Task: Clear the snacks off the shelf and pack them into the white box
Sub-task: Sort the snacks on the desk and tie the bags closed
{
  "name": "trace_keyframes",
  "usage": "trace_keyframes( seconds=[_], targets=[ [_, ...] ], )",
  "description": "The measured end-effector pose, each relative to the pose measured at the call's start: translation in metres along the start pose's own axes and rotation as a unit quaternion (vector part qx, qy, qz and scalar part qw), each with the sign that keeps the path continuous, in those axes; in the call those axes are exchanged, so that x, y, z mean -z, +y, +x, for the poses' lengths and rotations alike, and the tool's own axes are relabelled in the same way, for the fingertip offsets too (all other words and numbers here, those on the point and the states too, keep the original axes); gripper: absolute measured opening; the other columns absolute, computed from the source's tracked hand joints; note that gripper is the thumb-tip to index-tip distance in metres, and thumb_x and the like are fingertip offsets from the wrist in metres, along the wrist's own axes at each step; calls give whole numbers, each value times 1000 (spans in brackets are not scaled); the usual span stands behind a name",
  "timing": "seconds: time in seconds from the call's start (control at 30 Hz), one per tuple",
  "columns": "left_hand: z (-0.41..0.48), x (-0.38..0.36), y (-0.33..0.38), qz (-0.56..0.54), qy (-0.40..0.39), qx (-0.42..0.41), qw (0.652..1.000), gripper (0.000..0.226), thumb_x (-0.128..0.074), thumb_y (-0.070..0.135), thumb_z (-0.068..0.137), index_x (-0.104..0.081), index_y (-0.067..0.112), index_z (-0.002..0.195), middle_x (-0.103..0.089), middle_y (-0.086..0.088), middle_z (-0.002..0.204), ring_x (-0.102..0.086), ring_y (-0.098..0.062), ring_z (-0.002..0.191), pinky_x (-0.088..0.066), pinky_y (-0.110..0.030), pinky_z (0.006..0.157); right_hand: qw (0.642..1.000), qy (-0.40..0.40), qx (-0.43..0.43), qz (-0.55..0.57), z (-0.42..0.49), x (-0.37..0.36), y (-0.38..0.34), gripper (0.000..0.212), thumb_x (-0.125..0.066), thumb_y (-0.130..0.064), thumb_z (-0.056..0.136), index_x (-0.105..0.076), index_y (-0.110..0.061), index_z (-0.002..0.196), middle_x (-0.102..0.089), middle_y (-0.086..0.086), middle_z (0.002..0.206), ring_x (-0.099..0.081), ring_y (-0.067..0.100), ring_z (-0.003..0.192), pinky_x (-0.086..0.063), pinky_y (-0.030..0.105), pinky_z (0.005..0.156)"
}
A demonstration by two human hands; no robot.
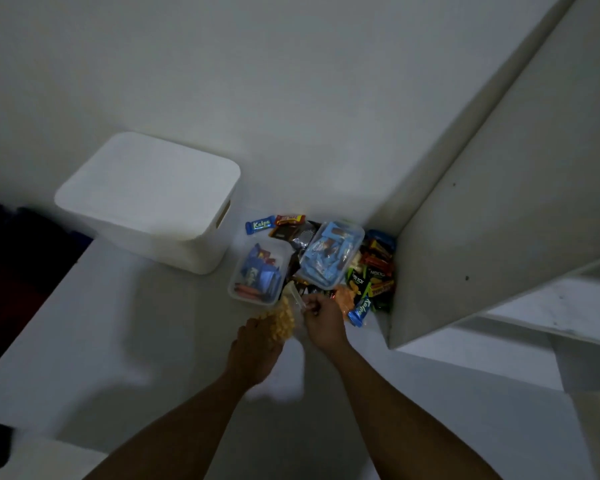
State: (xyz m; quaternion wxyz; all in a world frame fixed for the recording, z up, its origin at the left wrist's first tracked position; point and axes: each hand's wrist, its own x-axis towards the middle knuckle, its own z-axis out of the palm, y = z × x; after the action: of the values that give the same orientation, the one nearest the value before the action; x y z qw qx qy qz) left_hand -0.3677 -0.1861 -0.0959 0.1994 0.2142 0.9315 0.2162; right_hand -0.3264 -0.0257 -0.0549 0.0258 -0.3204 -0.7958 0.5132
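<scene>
**Right hand pinching the puff bag at the front of the pile**

My right hand (323, 320) is pinching the transparent neck of a clear plastic bag of yellow puffed snacks (283, 320), with the fingers curled round the film. My left hand (257, 344) is lying under the bag's bulk and touching it. It is smeared by motion, so I cannot tell whether those fingers are closing or flat.

The bag is sitting at the front edge of the snack pile (368, 268). The pile is filling the back right corner of the flat white shelf (136, 341), where the wall is meeting a white side panel (482, 220).

I am reading this as an early pick-up. Two clear plastic tubs (232, 292) of blue wrappers, blue Kalpa bars (258, 226) and green-and-black Nextar packs (359, 280) are all lying unpacked. The rounded white plastic box (146, 195) is standing at the shelf's back left, just beside the pile, with its lid on.

The next move is calling for a clean lift of the bag. One hand will also have to be freed to take the lid off before anything goes in.

The light is dim. The lid is hiding the box's inside, and the wrappers under the tubs are too tangled for me to name.
</scene>
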Motion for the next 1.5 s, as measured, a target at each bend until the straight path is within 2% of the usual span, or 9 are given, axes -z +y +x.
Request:
trace_keyframes(
  seconds=[0.13,0.23,0.5,0.6,0.77,0.9,1.13,1.3,1.5],
  targets=[
    [1,28,35,-171,11,-90,981,9,-63,24,90,-66,23,98,-68,8,96,-63,-8,86,-51,-27,77,999,-9,24,-25,-1,26,-22,26,-50,6,89,-69,-6,102,-61,-8,81,-61,15,79,-51,30,73],
    [11,42,59,-212,52,-105,970,26,-66,9,89,-65,3,115,-68,-10,102,-64,-19,92,-48,-25,80,999,-10,26,-23,-1,47,-36,23,-54,0,92,-71,-7,106,-65,-1,94,-61,13,89,-52,29,81],
    [21,91,136,-509,-36,67,857,23,-65,33,91,-69,11,96,-65,-14,80,-58,-26,70,-52,-39,64,997,1,-1,78,-11,91,-66,28,-60,12,84,-64,-5,106,-58,3,71,-56,17,69,-52,33,66],
    [21,99,150,-526,-27,96,844,9,-69,22,88,-71,13,88,-70,-15,84,-66,-27,73,-60,-48,76,995,-8,5,102,-15,99,-74,30,-64,13,82,-61,-11,100,-57,1,67,-54,11,65,-48,23,59],
    [24,109,157,-568,-19,123,814,10,-59,4,87,-69,7,87,-67,-15,79,-63,-24,64,-57,-36,58,984,-3,19,177,-21,104,-82,34,-76,2,78,-63,-10,107,-64,4,77,-63,15,78,-57,22,69],
    [26,118,154,-577,-50,110,807,8,-61,7,91,-68,9,92,-70,-13,82,-67,-22,67,-56,-33,53,988,51,31,141,-15,102,-82,24,-62,-3,89,-68,-11,111,-71,13,105,-69,25,94,-61,40,81],
    [36,124,153,-590,-37,122,797,24,-62,-3,86,-68,8,107,-72,-18,98,-72,-27,77,-59,-36,56,994,11,74,76,-22,96,-81,41,-86,-40,68,-68,-22,101,-67,-7,101,-65,11,91,-59,29,72],
    [40,133,148,-634,-47,96,766,32,-57,-2,89,-62,12,117,-69,-19,104,-73,-26,80,-61,-40,72,982,97,162,1,-19,92,-81,11,-69,-10,89,-71,-13,99,-65,-14,87,-63,3,80,-59,28,74],
    [40,148,144,-540,0,21,841,21,-68,19,90,-67,5,106,-63,1,86,-59,-9,75,-44,-8,47,976,100,69,182,-10,116,-99,10,-66,-14,92,-73,-12,85,-68,0,75,-59,10,66,-50,25,64]
  ],
)
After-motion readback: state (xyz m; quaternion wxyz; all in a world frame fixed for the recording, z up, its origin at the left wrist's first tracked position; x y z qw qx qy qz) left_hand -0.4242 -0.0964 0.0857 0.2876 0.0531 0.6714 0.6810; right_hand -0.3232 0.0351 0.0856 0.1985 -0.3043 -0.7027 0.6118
